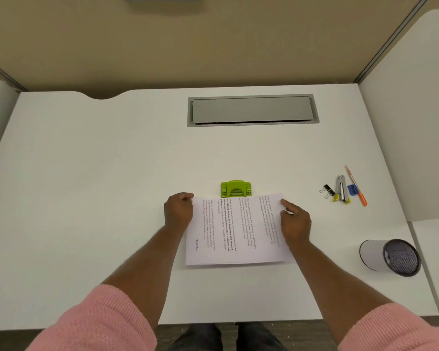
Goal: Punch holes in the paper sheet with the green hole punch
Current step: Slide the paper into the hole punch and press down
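A printed white paper sheet lies on the white desk, turned sideways to me. Its far edge meets the front of the green hole punch, which stands just beyond it at the desk's middle. My left hand pinches the sheet's far left corner. My right hand grips the sheet's right edge near the far corner. Whether the edge sits inside the punch slot, I cannot tell.
To the right lie black binder clips, a stapler, a blue sharpener and an orange pen. A mesh pen cup lies on its side at the near right. A grey cable hatch sits at the back; partition walls surround the desk.
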`<action>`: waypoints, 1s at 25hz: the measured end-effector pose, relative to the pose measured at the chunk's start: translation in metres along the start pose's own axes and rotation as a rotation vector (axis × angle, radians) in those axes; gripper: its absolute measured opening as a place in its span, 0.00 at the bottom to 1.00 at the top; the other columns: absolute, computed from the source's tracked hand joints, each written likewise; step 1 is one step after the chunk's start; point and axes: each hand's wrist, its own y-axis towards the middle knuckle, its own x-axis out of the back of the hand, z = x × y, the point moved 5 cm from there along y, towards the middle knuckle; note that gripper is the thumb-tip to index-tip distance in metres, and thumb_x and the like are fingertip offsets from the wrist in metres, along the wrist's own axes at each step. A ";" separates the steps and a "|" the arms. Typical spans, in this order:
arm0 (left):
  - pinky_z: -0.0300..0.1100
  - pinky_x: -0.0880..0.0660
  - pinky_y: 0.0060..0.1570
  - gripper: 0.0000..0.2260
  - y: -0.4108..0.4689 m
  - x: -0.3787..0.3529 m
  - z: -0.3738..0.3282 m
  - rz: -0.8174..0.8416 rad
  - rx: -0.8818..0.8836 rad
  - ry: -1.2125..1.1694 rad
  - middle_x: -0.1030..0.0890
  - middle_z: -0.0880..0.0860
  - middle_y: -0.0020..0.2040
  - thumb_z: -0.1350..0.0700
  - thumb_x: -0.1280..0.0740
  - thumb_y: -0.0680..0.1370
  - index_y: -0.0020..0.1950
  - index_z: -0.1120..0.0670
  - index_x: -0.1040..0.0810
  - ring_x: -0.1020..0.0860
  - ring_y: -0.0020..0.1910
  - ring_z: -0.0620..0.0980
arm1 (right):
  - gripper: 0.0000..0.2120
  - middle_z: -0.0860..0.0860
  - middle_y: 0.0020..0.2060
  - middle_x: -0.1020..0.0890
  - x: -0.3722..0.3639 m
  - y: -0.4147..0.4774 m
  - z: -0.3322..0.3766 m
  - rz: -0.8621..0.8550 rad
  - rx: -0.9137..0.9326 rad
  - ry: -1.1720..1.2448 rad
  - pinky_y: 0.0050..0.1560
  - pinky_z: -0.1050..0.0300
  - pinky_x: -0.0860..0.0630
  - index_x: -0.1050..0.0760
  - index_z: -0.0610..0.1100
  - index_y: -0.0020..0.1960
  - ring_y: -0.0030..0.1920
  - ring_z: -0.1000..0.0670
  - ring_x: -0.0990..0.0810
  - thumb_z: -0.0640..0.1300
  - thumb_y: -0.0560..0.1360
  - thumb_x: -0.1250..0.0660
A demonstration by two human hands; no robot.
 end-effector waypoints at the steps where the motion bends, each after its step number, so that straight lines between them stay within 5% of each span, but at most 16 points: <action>1: 0.39 0.29 0.63 0.12 0.002 0.000 0.000 0.005 0.000 0.008 0.16 0.53 0.58 0.63 0.37 0.79 0.56 0.57 0.15 0.21 0.61 0.51 | 0.18 0.43 0.60 0.17 -0.002 0.000 0.001 0.005 -0.003 0.000 0.67 0.51 0.27 0.18 0.43 0.62 0.62 0.44 0.19 0.33 0.76 0.36; 25: 0.35 0.30 0.60 0.13 0.013 -0.003 -0.003 0.012 0.016 -0.026 0.16 0.52 0.59 0.62 0.37 0.78 0.57 0.56 0.16 0.20 0.60 0.50 | 0.18 0.47 0.58 0.15 -0.006 0.008 -0.001 0.006 -0.083 0.020 0.63 0.59 0.28 0.17 0.45 0.60 0.59 0.47 0.18 0.34 0.75 0.35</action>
